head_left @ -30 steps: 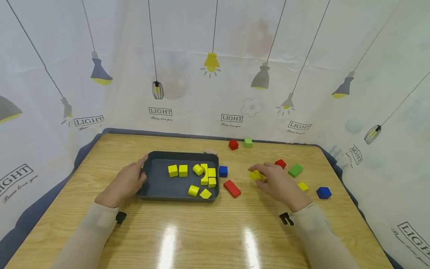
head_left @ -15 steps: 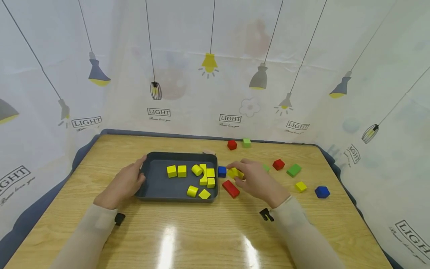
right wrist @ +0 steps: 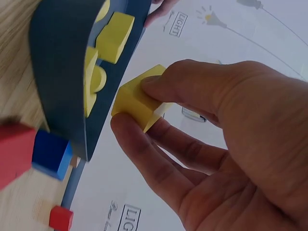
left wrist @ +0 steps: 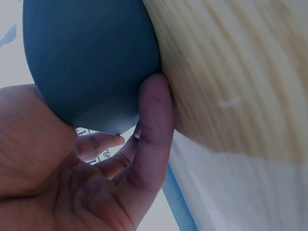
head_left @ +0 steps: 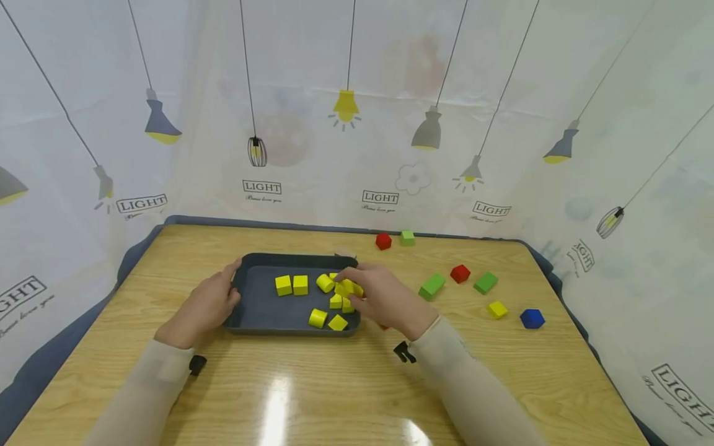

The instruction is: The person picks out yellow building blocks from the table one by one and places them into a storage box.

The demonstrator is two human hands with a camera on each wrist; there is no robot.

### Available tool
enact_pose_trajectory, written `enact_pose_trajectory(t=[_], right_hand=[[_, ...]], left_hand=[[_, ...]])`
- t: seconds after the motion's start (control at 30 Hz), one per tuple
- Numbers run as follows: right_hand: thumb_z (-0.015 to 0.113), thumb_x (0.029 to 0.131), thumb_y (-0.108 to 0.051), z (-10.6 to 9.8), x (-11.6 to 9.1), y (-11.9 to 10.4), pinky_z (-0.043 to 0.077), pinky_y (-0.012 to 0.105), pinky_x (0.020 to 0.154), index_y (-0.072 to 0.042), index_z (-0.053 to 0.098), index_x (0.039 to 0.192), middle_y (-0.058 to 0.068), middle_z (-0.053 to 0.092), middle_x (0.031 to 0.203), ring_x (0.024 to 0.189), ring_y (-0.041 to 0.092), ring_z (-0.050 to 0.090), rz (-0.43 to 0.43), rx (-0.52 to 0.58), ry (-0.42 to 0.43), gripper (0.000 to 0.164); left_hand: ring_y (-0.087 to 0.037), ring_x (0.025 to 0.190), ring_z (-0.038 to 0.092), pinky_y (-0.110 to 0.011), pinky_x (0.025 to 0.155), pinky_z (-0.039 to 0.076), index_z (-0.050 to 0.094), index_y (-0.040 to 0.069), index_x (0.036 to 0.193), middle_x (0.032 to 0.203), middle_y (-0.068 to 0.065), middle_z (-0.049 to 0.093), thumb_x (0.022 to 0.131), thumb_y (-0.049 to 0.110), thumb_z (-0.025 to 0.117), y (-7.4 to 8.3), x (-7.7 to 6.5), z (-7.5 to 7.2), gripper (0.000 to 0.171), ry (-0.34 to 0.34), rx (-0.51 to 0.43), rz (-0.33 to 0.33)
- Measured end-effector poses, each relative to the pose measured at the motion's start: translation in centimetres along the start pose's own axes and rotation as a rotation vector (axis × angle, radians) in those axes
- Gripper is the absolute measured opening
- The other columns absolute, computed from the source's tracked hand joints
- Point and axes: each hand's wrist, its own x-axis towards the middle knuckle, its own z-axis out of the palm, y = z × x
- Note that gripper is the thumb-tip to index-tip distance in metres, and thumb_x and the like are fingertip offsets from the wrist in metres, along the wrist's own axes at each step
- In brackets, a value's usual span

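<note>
A dark grey tray [head_left: 259,306] lies on the wooden table with several yellow cubes [head_left: 300,285] and cylinders [head_left: 318,318] inside. My left hand [head_left: 195,313] grips its left end; in the left wrist view the digits press against the tray wall [left wrist: 91,57] from two sides. Over the tray's right side, my right hand [head_left: 393,300] pinches a yellow block [right wrist: 137,101] between thumb and fingertips. The right wrist view has this block just off the tray's rim, above other yellow pieces [right wrist: 115,38]. In the head view the hand partly covers those right-hand pieces.
Right of the tray stand green blocks [head_left: 432,287], a red block [head_left: 460,273], a yellow block [head_left: 498,310] and a blue one [head_left: 532,318]. Another red block [head_left: 383,241] sits near the back edge. A blue cube [right wrist: 50,156] stands close against the tray.
My right hand has carried the yellow block leftward from the table's right side to over the tray, uncovering a green block. My left hand has stayed on the tray.
</note>
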Motion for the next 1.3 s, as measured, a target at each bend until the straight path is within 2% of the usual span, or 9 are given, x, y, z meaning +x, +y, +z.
enact_pose_trajectory(t=[0.3, 0.5, 0.7, 1.0, 1.13, 1.3], right_hand=[[0.068, 0.091, -0.007, 1.9, 2.2, -2.5, 0.046, 0.018, 0.059, -0.018, 0.065, 0.129, 0.0, 0.062, 0.11, 0.072, 0.011, 0.052, -0.088, 0.004, -0.019, 0.04], [0.069, 0.092, -0.009, 3.0, 3.3, -4.3, 0.047, 0.016, 0.065, -0.02, 0.065, 0.131, -0.001, 0.061, 0.11, 0.081, 0.01, 0.055, -0.094, 0.01, -0.055, 0.04], [0.073, 0.092, -0.013, 3.8, 4.3, -5.7, 0.048, 0.016, 0.075, -0.018, 0.064, 0.133, -0.002, 0.063, 0.115, 0.089, 0.009, 0.055, -0.12, -0.03, -0.1, 0.042], [0.072, 0.092, -0.012, 5.1, 5.2, -6.4, 0.049, 0.019, 0.083, -0.018, 0.064, 0.133, -0.004, 0.064, 0.12, 0.092, 0.007, 0.054, -0.142, -0.063, -0.117, 0.042], [0.072, 0.092, -0.011, 5.7, 5.6, -6.7, 0.05, 0.021, 0.086, -0.019, 0.064, 0.133, -0.005, 0.064, 0.125, 0.102, 0.009, 0.059, -0.151, -0.063, -0.121, 0.042], [0.071, 0.094, -0.012, 6.1, 5.9, -7.0, 0.048, 0.025, 0.095, -0.02, 0.063, 0.134, -0.007, 0.061, 0.13, 0.115, 0.011, 0.058, -0.138, -0.064, -0.138, 0.042]], left_hand=[[-0.019, 0.062, 0.045, -0.035, 0.057, 0.04, 0.02, -0.005, 0.157, 0.077, -0.006, 0.048, 0.098, 0.003, 0.052, 0.2, -0.1, 0.0, 0.067, 0.001, 0.007, -0.001], [-0.019, 0.063, 0.045, -0.035, 0.057, 0.04, 0.02, -0.005, 0.156, 0.077, -0.006, 0.048, 0.098, 0.004, 0.052, 0.1, 0.0, 0.1, 0.067, 0.001, 0.017, 0.002], [-0.019, 0.062, 0.045, -0.035, 0.058, 0.04, 0.021, -0.005, 0.156, 0.078, -0.006, 0.049, 0.098, 0.004, 0.052, 0.2, -0.3, 0.1, 0.066, 0.007, 0.016, -0.003], [-0.02, 0.064, 0.046, -0.037, 0.06, 0.042, 0.021, -0.005, 0.156, 0.085, -0.009, 0.053, 0.099, 0.005, 0.053, 0.2, -0.1, 0.0, 0.067, -0.001, 0.022, 0.004], [-0.021, 0.066, 0.049, -0.038, 0.062, 0.043, 0.021, -0.005, 0.156, 0.091, -0.012, 0.056, 0.099, 0.006, 0.053, 0.4, -0.1, 0.0, 0.066, -0.007, 0.028, -0.006], [-0.021, 0.068, 0.05, -0.039, 0.064, 0.044, 0.021, -0.005, 0.156, 0.093, -0.014, 0.057, 0.099, 0.006, 0.053, 0.4, -0.1, -0.1, 0.066, -0.009, 0.038, -0.013]])
